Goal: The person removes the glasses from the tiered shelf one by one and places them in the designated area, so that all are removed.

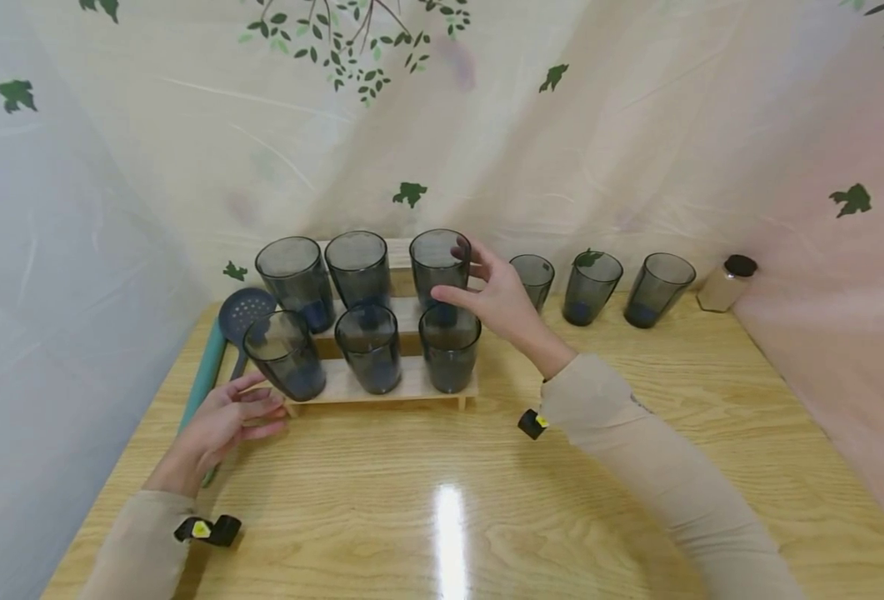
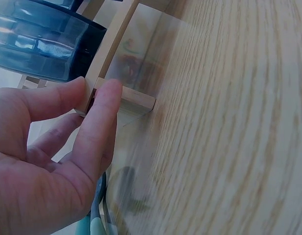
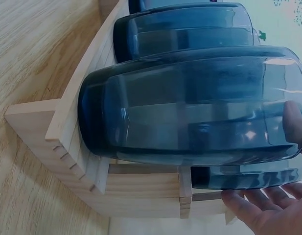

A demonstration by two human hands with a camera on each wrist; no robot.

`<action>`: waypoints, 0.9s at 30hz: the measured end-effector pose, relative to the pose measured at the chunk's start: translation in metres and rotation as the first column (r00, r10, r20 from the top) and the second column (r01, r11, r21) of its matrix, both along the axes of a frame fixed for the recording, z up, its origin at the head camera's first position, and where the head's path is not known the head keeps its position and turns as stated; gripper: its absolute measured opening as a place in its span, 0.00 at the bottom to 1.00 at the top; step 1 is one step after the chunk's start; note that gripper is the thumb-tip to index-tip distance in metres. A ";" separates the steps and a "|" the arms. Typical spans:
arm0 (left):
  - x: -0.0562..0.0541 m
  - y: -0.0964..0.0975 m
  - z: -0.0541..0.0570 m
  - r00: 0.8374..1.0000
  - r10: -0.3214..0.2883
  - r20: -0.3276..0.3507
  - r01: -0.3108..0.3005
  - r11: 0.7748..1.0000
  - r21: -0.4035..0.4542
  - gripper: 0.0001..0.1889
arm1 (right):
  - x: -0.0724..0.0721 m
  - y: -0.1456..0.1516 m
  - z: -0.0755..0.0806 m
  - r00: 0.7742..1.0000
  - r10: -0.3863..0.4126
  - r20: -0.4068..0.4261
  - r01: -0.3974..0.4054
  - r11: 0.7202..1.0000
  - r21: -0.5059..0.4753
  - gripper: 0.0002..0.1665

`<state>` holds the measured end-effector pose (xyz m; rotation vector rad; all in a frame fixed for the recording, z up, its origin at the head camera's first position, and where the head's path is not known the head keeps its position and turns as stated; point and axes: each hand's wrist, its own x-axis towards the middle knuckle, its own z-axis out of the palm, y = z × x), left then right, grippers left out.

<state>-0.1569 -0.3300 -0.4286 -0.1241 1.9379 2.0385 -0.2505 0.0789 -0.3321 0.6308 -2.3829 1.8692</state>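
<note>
Gripping upright rear-right glass from its right with right hand; pinching rack at near-left corner with left hand.

- We see smoky grey, see-through glasses, which look deep blue to us in both wrist views
- We find the rack a pale, creamy wood colour
- We have a honey-yellow table, streaked with darker, wavy grain
- We note a dark slate-blue slotted spoon and a teal utensil
- We spot a black lid on the jar
- We see beige sleeves and black wrist cameras with yellow marks
- We make out a cream cloth patterned with dark green leaves and leafy branches, greyish blue at left, pinkish at right
</note>
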 end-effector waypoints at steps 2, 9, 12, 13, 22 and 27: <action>0.000 0.000 0.001 1.000 -0.002 -0.001 0.002 1.000 0.006 0.32 | 0.001 0.000 0.000 1.000 -0.006 -0.001 0.006 1.000 -0.004 0.47; 0.000 0.001 0.001 1.000 -0.002 -0.002 0.002 1.000 -0.005 0.33 | 0.000 0.003 -0.001 0.999 -0.048 0.003 0.048 0.998 -0.038 0.48; 0.000 0.000 0.000 1.000 -0.003 -0.006 0.003 1.000 0.001 0.33 | 0.001 0.010 0.002 0.997 -0.074 -0.010 0.073 0.997 -0.036 0.48; 0.000 0.000 -0.001 1.000 -0.001 -0.005 0.001 1.000 0.005 0.32 | 0.001 0.013 0.003 0.997 -0.078 -0.012 0.077 0.996 -0.040 0.49; -0.001 0.000 -0.001 1.000 -0.001 -0.002 0.001 1.000 -0.002 0.36 | 0.010 0.050 0.017 0.991 -0.135 0.001 0.135 0.991 -0.002 0.52; 0.000 0.000 -0.001 1.000 -0.004 -0.001 0.004 1.000 0.004 0.35 | 0.015 0.072 0.021 0.982 -0.188 -0.015 0.189 0.981 0.034 0.50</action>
